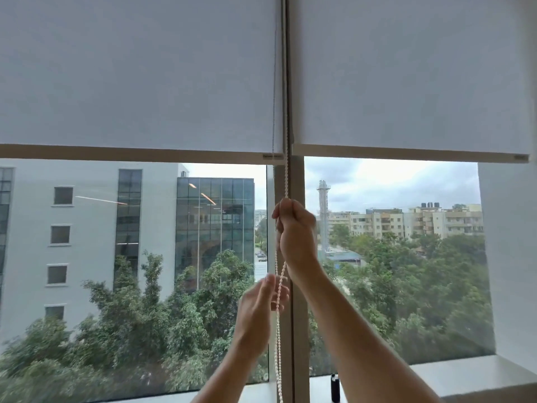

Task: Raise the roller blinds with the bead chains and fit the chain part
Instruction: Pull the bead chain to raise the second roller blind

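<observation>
The left blind and right blind both hang about halfway down, their bottom bars nearly level. Between them, against the window mullion, the bead chain runs vertically from above down past the sill. The left hand is left of the mullion and lower, its fingers released, open just beside the hanging strand, perhaps grazing it. The right hand is higher on the mullion, fist clenched round the chain. The next pull likely goes straight down along the chain, with the left hand placed to take the strand beneath.
</observation>
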### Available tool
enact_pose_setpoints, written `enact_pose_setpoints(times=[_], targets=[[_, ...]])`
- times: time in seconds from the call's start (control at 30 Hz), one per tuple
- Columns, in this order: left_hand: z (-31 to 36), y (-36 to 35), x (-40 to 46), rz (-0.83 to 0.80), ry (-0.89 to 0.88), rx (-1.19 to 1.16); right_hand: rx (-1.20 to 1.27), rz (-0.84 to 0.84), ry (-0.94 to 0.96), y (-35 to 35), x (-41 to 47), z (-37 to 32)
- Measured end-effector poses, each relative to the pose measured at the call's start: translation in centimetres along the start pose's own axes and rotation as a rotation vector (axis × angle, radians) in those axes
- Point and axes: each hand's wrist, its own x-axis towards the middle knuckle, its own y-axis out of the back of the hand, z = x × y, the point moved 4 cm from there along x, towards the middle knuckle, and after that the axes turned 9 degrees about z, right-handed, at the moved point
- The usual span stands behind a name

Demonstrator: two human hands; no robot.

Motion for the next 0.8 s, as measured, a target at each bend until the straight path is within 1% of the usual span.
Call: enact_pose_setpoints(times=[0.03, 0.1, 0.2, 0.27, 0.33, 0.37, 0.43, 0.57, 0.6, 0.73, 0.8], targets=[[1.5, 0.0, 1.5, 0.044, -0.007, -0.03, -0.009, 0.003, -0.007, 0.1, -0.6, 0.9], [5.3, -0.4, 4.2, 0.087, -0.077, -0.076, 0.006, 0.001, -0.018, 0.1, -1.8, 2.1], [11.4, -1.8, 8.0, 0.07, -0.147, -0.111, -0.013, -0.015, 0.012, 0.4, -3.1, 3.2], [14.7, -2.8, 10.3, 0.061, -0.114, -0.174, -0.029, -0.009, 0.012, 0.8, -3.7, 3.1], [16.4, -3.2, 11.9, 0.101, -0.054, -0.207, -0.024, -0.033, 0.029, 1.1, -3.9, 2.7], [16.7, -3.4, 12.4, 0.126, -0.04, -0.21, -0.036, -0.045, 0.047, 1.2, -3.9, 2.5], [16.8, -3.5, 12.6, 0.158, -0.07, -0.172, -0.058, -0.09, 0.05, 1.5, -3.6, 2.1], [17.3, -2.5, 12.3, 0.224, -0.179, -0.074, -0.052, -0.299, -0.055, 2.1, -2.0, 1.7], [17.4, -2.1, 12.3, 0.24, -0.199, -0.056, -0.073, -0.299, -0.057, 2.4, -1.1, 1.3], [16.2, -1.7, 11.2, 0.241, -0.259, 0.004, 0.002, -0.106, -0.046, 2.1, 4.3, -3.6], [14.7, -2.0, 9.8, 0.237, -0.27, 0.043, 0.004, -0.091, -0.046, 0.7, 6.7, -7.0]])
